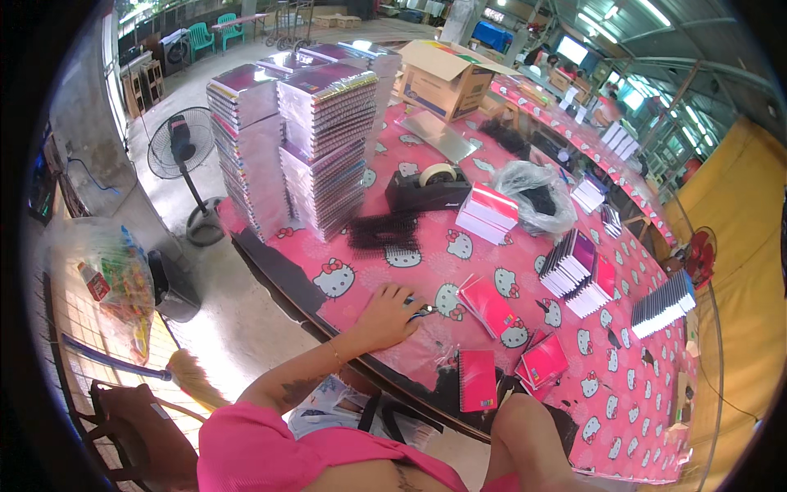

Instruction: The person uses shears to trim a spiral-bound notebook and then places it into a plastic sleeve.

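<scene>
My left hand [388, 316] rests palm down on the table near its front edge, fingers curled over a small pair of pliers [423, 311] whose metal jaws stick out to the right. Just past the jaws lie a few pink notebooks [487, 306]. A pink spiral notebook [477, 380] lies flat closer to me, with a small pile of pink notebooks [543, 361] beside it. My right arm shows as a bent, bare limb at the lower edge; its hand is out of the picture. Black spiral binding coils [384, 234] lie beyond my left hand.
Tall stacks of spiral notebooks [324, 156] stand at the far left of the patterned pink tablecloth [426, 275]. Behind are a tape dispenser [426, 190], a clear plastic bag [533, 197] and an open carton [447, 82]. More notebook stacks [578, 271] stand right. A fan [182, 148] stands left.
</scene>
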A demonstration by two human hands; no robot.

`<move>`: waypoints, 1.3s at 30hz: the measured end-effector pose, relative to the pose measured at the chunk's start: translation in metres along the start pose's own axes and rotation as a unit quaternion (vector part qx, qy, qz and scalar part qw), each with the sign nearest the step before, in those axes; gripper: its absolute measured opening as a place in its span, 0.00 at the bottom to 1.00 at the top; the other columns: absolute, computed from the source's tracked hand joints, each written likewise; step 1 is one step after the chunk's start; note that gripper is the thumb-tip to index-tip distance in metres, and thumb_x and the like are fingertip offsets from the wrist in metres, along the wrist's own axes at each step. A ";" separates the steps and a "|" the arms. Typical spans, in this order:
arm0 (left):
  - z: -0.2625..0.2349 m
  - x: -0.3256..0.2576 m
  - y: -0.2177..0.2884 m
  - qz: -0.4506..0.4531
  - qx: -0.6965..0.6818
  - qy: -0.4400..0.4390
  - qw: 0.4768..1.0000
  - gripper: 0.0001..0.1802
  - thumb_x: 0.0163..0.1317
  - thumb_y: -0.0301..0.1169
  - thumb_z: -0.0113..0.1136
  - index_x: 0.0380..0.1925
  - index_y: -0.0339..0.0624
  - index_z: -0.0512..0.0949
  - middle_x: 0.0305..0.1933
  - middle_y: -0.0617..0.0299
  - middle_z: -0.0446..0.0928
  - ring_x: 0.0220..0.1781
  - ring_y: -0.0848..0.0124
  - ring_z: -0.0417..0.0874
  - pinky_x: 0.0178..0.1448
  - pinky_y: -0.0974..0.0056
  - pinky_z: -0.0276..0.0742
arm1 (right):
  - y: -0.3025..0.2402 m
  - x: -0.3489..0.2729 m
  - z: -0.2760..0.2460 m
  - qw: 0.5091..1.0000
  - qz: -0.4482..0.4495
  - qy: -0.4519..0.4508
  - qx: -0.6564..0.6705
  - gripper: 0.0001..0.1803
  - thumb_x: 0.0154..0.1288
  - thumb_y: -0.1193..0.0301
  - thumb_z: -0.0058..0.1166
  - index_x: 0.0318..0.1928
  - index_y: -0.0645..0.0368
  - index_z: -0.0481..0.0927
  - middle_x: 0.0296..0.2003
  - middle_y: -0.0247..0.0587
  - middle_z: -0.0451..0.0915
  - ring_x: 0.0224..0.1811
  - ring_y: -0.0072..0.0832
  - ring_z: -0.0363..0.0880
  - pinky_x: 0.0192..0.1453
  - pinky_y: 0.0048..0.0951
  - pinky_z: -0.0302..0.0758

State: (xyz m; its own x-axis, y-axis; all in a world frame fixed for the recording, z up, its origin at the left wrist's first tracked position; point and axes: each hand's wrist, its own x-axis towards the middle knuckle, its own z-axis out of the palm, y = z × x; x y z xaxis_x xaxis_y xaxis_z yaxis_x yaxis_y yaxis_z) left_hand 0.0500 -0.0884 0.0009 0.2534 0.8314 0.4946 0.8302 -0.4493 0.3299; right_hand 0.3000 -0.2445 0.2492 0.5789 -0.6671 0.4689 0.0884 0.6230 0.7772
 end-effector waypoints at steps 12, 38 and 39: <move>0.006 0.007 0.007 0.014 -0.012 0.001 1.000 0.22 0.62 0.40 0.63 0.55 0.48 0.78 0.55 0.52 0.74 0.58 0.52 0.73 0.63 0.48 0.68 | 0.021 -0.008 0.019 0.974 0.190 -0.041 0.112 0.22 0.66 0.60 0.58 0.56 0.59 0.79 0.59 0.43 0.77 0.67 0.43 0.68 0.63 0.48 0.63; 0.005 0.009 0.009 0.013 -0.020 -0.011 1.000 0.23 0.61 0.40 0.64 0.57 0.49 0.77 0.55 0.51 0.74 0.59 0.51 0.72 0.63 0.48 0.68 | 0.015 -0.007 0.025 0.932 0.278 -0.036 0.232 0.30 0.66 0.62 0.58 0.65 0.63 0.74 0.70 0.49 0.67 0.78 0.40 0.58 0.78 0.52 0.52; 0.005 0.009 0.008 0.009 -0.019 -0.013 1.000 0.24 0.61 0.40 0.64 0.57 0.49 0.77 0.55 0.51 0.74 0.59 0.51 0.72 0.62 0.48 0.68 | 0.016 -0.007 0.028 0.956 0.242 -0.025 0.164 0.30 0.66 0.61 0.58 0.66 0.62 0.74 0.71 0.49 0.66 0.78 0.41 0.57 0.78 0.53 0.51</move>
State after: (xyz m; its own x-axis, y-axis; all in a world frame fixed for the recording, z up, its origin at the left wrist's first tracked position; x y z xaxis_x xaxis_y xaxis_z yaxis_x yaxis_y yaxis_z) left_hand 0.0616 -0.0832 0.0042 0.2811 0.8314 0.4792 0.8060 -0.4756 0.3524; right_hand 0.2744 -0.2412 0.2697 0.4480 -0.3565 0.8199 -0.4441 0.7071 0.5502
